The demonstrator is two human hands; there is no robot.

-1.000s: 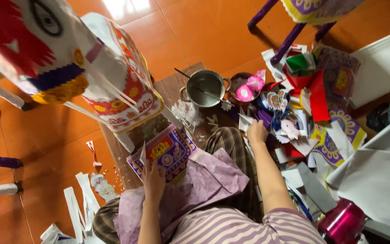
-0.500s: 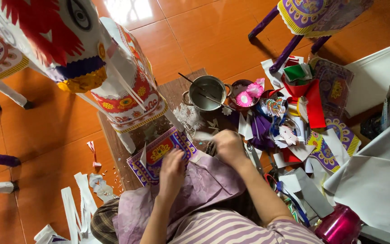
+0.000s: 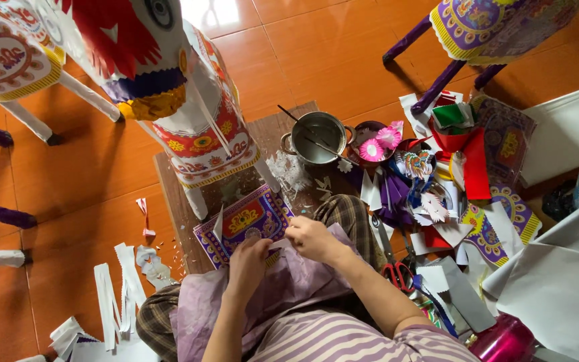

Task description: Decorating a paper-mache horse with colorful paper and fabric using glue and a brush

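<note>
**A:** So what's going on with the hands here?

**B:** Both meet over the lap. The left hand (image 3: 248,258) is curled, fingers pinching the near edge of a purple patterned sheet (image 3: 244,222) with a yellow-and-red emblem on it. The right hand (image 3: 308,238) is curled too, fingertips right at that same edge, touching the left. Can't tell if it's gripping the sheet or some small bit of paper, too tiny to see.

**A:** Where's the sheet sitting?

**B:** Half on the person's knee, half on a low wooden board (image 3: 172,191) on the orange tile floor. A pale lilac tissue paper (image 3: 283,288) is spread across the lap under the hands.

**A:** And around it?

**B:** A steel pot (image 3: 319,137) with a stick in it at the board's far end, a white paper horse (image 3: 189,114) standing over the board, red-handled scissors (image 3: 397,271) by the right forearm, and a messy pile of coloured paper cutouts (image 3: 437,194) to the right.
</note>
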